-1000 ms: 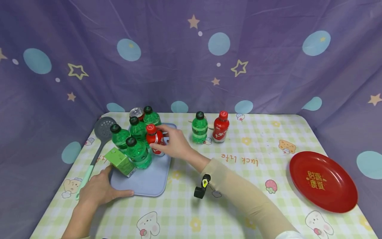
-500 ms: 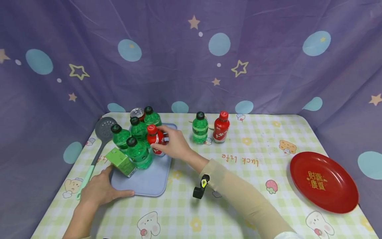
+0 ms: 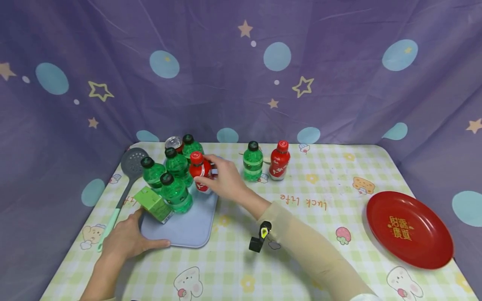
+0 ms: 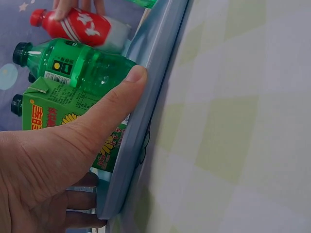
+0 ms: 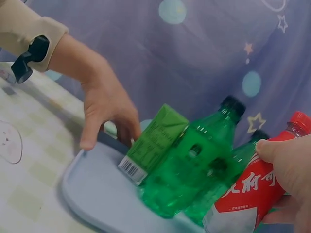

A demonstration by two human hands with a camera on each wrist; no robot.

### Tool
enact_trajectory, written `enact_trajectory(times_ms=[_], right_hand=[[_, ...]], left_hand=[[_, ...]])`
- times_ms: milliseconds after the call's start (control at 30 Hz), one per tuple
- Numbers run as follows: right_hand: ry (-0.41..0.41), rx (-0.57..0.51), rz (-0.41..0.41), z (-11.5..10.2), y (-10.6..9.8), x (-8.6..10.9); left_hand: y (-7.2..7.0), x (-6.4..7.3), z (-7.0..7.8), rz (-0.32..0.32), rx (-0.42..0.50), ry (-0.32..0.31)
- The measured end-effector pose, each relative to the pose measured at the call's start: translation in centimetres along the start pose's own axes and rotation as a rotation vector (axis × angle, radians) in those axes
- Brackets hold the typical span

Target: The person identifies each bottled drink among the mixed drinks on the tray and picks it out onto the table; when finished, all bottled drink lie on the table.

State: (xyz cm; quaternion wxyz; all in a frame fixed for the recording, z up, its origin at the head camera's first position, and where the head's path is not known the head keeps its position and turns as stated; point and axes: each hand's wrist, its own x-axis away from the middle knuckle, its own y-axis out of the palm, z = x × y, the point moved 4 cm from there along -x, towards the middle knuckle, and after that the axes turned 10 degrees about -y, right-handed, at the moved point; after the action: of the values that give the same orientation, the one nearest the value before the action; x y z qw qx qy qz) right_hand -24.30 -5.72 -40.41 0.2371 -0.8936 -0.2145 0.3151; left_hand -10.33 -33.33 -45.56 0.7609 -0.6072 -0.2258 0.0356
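Observation:
My right hand [image 3: 227,182] grips a small red drink bottle [image 3: 198,170] with a red cap, thumb on the near side and fingers behind. The bottle is upright, close over the blue-grey tray [image 3: 186,232] beside several green soda bottles [image 3: 176,197]. At the tray's near-left corner, my left hand [image 3: 124,240] holds the rim, its thumb [image 4: 114,104] along the front edge and fingers at the left side. Right by that hand, a green drink carton [image 3: 152,203] stands on the tray against a green bottle. Part of the red bottle's label is hidden by my right hand.
A can [image 3: 173,143] stands behind the green bottles. Left of the tray lies a slotted turner [image 3: 132,165] with a mint handle. Another green bottle [image 3: 252,162] and red bottle [image 3: 279,161] stand at the back. A red plate [image 3: 410,230] lies at the right.
In the last half second my right hand has moved the red bottle slightly up and to the right, away from the green bottles. The left hand stays at the tray corner.

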Motion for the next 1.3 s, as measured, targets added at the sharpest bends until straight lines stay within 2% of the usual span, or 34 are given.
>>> enact_trajectory(times_ms=[167, 567, 833, 1300], right_hand=[[-0.029, -0.009, 0.057, -1.4, -2.4, 0.0], [-0.095, 0.023, 0.217, -4.5, -9.5, -0.4], [-0.151, 0.044, 0.286, -5.2, -13.1, -0.1], [-0.108, 0.129, 0.415, -4.7, -18.3, 0.6]], left_hand=[[-0.1, 0.0, 0.0, -0.002, -0.007, -0.003], [-0.1, -0.1, 0.0, -0.001, -0.012, 0.007], [0.1, -0.1, -0.1, -0.003, -0.01, 0.015], [0.0, -0.1, 0.1, 0.001, -0.015, 0.025]])
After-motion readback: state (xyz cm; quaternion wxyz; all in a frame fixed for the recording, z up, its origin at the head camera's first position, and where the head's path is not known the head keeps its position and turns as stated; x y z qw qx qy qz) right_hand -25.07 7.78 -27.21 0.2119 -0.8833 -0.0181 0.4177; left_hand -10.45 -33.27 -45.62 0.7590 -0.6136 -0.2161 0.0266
